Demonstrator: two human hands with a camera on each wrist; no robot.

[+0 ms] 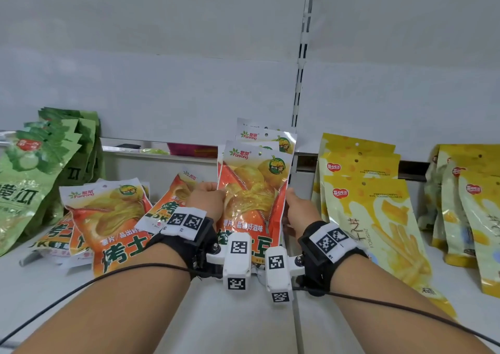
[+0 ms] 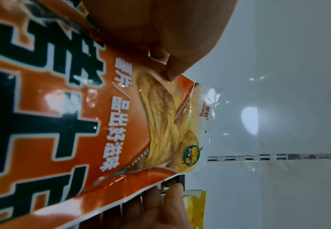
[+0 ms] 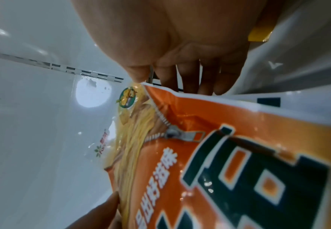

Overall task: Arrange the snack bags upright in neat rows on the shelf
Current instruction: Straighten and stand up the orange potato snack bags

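Observation:
A stack of orange potato-chip bags [image 1: 254,191] stands upright at the middle of the white shelf [image 1: 243,313]. My left hand [image 1: 207,198] grips its left edge, thumb on the front [image 2: 172,68]. My right hand [image 1: 297,210] holds the right edge, fingers behind the bags [image 3: 190,77]. The front bag fills both wrist views [image 2: 101,124] [image 3: 219,155]. More orange bags [image 1: 108,218] lie flat and askew to the left.
Green cucumber bags [image 1: 40,169] lean in a row at far left. Yellow cheese-stick bags [image 1: 378,218] stand right of the stack, another yellow row [image 1: 468,204] at far right. A slotted upright [image 1: 300,83] runs up the back wall.

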